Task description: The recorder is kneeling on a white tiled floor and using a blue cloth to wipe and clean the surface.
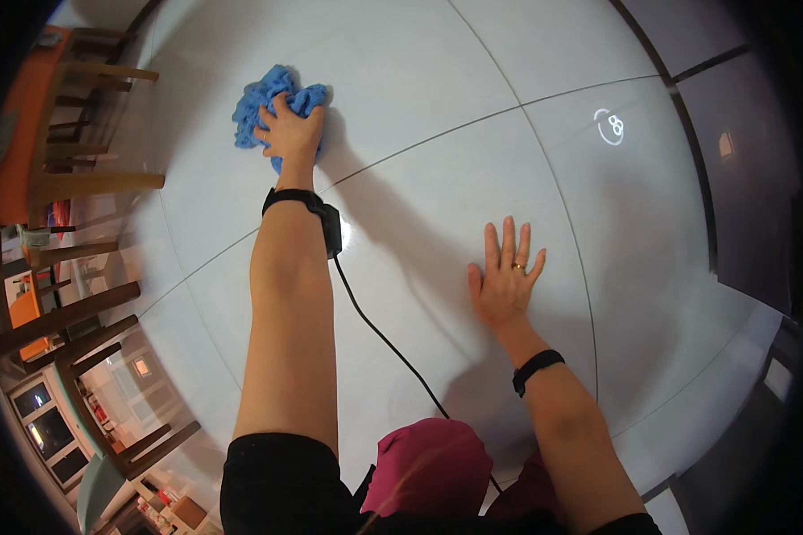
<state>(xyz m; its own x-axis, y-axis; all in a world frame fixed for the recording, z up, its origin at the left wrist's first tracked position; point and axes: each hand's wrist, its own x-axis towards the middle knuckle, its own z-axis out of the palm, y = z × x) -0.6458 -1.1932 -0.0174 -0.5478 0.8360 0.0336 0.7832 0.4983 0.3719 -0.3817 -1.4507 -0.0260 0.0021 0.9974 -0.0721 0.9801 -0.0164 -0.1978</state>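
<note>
My left hand [290,134] presses down on a crumpled blue cloth [257,100] that lies on the pale tiled floor [419,205]. Its fingers are bent over the bunched fabric, and part of the cloth is hidden beneath the palm. Farther right and closer to me, my right hand [504,283] rests flat on the floor with its fingers spread, holding nothing. A black band with a small box [330,230] is strapped round my left wrist. From that box a black cable [384,339] trails across the floor toward my knees.
Wooden chairs [98,185] with several legs stand along the left side. Dark cabinet fronts [745,178] run down the right. My knee in dark pink cloth [428,464] is at the bottom. A light reflection shows on the tiles at the upper right.
</note>
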